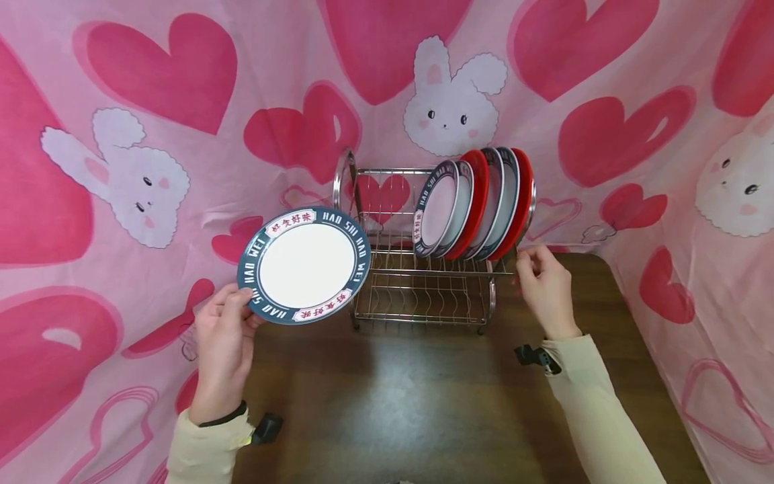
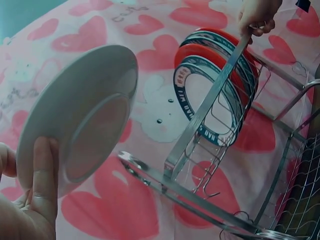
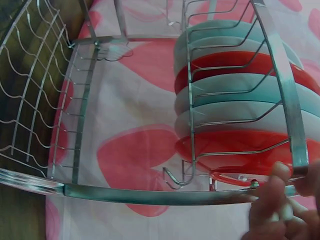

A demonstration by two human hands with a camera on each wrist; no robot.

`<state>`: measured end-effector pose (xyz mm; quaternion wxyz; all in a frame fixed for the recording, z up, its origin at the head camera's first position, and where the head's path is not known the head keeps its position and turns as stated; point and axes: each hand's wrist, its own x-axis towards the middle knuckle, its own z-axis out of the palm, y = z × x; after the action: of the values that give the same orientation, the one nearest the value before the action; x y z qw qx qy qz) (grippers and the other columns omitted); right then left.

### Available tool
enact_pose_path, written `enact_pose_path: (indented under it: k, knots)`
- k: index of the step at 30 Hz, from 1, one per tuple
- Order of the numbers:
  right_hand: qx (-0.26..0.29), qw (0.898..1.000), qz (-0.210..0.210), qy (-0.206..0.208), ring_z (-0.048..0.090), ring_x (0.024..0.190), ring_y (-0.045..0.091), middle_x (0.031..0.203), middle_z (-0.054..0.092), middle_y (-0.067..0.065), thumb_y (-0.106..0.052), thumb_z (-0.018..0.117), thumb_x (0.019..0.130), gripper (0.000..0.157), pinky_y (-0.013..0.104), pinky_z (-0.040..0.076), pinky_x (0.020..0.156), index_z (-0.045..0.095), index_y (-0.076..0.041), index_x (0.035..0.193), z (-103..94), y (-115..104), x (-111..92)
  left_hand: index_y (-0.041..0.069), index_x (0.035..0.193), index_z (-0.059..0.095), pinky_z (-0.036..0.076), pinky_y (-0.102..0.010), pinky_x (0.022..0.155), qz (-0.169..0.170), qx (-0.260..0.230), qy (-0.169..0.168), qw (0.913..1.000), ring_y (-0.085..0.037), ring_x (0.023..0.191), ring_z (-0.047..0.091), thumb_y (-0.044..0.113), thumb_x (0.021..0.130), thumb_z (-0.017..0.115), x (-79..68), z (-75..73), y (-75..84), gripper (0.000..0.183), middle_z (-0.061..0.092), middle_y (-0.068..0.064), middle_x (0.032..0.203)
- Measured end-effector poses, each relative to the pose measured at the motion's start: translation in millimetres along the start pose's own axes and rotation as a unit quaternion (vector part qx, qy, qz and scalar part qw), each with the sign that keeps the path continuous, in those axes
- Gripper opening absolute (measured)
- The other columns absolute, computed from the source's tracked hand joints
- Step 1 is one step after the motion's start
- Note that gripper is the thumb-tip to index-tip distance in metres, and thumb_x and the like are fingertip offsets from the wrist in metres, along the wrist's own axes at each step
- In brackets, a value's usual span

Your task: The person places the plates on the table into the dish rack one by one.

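Note:
Pinched at its rim by my left hand (image 1: 226,336) is a white plate (image 1: 307,264) with a dark blue lettered border, held in the air left of the rack. The left wrist view shows its plain underside, fingers against it and the thumb partly cut off. A two-tier metal dish rack (image 1: 423,272) stands at the back of the table. On its upper tier, several plates stand upright toward the right, some blue-rimmed (image 1: 438,210) and some red (image 1: 514,208). My right hand (image 1: 547,289) grips the rack's front right corner, beside the end red plate.
The rack's lower tier (image 1: 423,302) has wavy wire dividers. A brown wooden table (image 1: 393,403) extends in front of the rack. Pink cloth (image 1: 290,67) with hearts and rabbits surrounds the table at the back and sides.

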<state>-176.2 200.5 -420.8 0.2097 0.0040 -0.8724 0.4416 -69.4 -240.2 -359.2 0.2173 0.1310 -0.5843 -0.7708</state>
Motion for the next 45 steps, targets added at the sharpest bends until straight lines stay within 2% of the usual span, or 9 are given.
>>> enact_pose_path:
  k: [6,11,18,21,25,30,36,40,45]
  knots:
    - [0.031,0.995,-0.011,0.093,0.05,0.047,-0.003,0.057,0.057,-0.012,-0.025,0.053,0.107,0.031,0.019,0.035,0.047,0.07,-0.002,0.095,-1.8,-6,-9,-0.001,0.11,0.074,0.059,-0.023,0.07,-0.012,0.012,-0.019,0.9997,-0.016,0.072,0.07,0.013,0.104,0.06,-2.3,5.4,-1.7,0.021,0.074,-0.007,0.092]
    - [0.068,0.991,-0.052,0.106,0.049,0.048,-0.001,0.057,0.055,-0.014,-0.02,0.052,0.106,0.029,0.018,0.035,0.047,0.07,-0.001,0.094,-2.6,-24,-16,0.001,0.105,0.074,0.059,-0.023,0.07,-0.009,0.016,-0.04,0.999,-0.015,0.072,0.071,0.012,0.105,0.058,-2.7,11.8,-5.0,0.019,0.074,-0.006,0.09]
    - [0.122,0.986,-0.095,0.06,0.046,0.048,0.0,0.057,0.055,0.001,-0.004,0.055,0.103,0.017,0.017,0.036,0.047,0.069,0.004,0.096,7.9,-52,-25,0.003,0.101,0.073,0.06,-0.025,0.07,-0.01,0.012,-0.078,0.9968,-0.015,0.072,0.071,0.008,0.104,0.059,-5.7,21.5,-10.4,0.016,0.073,-0.005,0.088]
    - [0.138,0.983,-0.118,0.018,0.047,0.049,0.001,0.059,0.056,0.008,0.002,0.055,0.102,0.015,0.018,0.038,0.048,0.069,0.004,0.098,15.4,-64,-27,0.004,0.102,0.073,0.06,-0.026,0.072,-0.012,0.019,-0.093,0.9954,-0.015,0.073,0.073,0.008,0.104,0.059,-6.6,26.9,-14.0,0.015,0.074,-0.005,0.088]
    - [0.146,0.979,-0.137,-0.045,0.051,0.051,0.006,0.062,0.06,0.004,-0.003,0.057,0.103,0.015,0.021,0.041,0.049,0.072,-0.004,0.101,24.4,-77,-30,0.004,0.103,0.073,0.06,-0.026,0.073,-0.025,0.029,-0.104,0.9939,-0.015,0.074,0.072,0.01,0.104,0.06,-8.8,35.5,-19.7,0.014,0.075,-0.004,0.087]
    - [0.167,0.975,-0.121,-0.089,0.052,0.05,0.014,0.065,0.062,0.0,-0.01,0.058,0.105,0.018,0.025,0.045,0.048,0.073,-0.007,0.114,30.8,-87,-34,0.004,0.104,0.073,0.06,-0.028,0.073,-0.039,0.028,-0.121,0.9915,-0.015,0.072,0.071,0.008,0.103,0.059,-11.1,49.8,-28.6,0.014,0.075,-0.003,0.086]
    - [0.203,0.968,-0.097,-0.109,0.054,0.051,0.017,0.068,0.062,0.007,-0.008,0.055,0.106,0.033,0.026,0.05,0.05,0.063,-0.003,0.138,33.9,-90,-37,0.001,0.106,0.072,0.061,-0.03,0.074,-0.051,0.027,-0.149,0.9872,-0.016,0.074,0.072,0.007,0.103,0.059,-13.2,63.0,-34.2,0.015,0.076,-0.003,0.088]
    - [0.214,0.967,-0.085,-0.109,0.053,0.05,0.015,0.066,0.061,0.005,-0.009,0.054,0.106,0.038,0.025,0.049,0.049,0.059,-0.003,0.143,32.7,-91,-38,-0.002,0.108,0.07,0.06,-0.03,0.074,-0.059,0.028,-0.161,0.9847,-0.016,0.073,0.072,0.008,0.103,0.059,-14.4,69.6,-37.4,0.016,0.076,-0.003,0.088]
    - [0.235,0.964,-0.055,-0.115,0.053,0.048,0.022,0.067,0.062,0.0,-0.011,0.054,0.107,0.037,0.026,0.048,0.047,0.059,-0.005,0.143,31.2,-87,-39,-0.003,0.109,0.069,0.06,-0.029,0.072,-0.069,0.032,-0.172,0.9822,-0.016,0.072,0.07,0.008,0.103,0.058,-15.5,77.0,-41.2,0.017,0.076,-0.003,0.086]
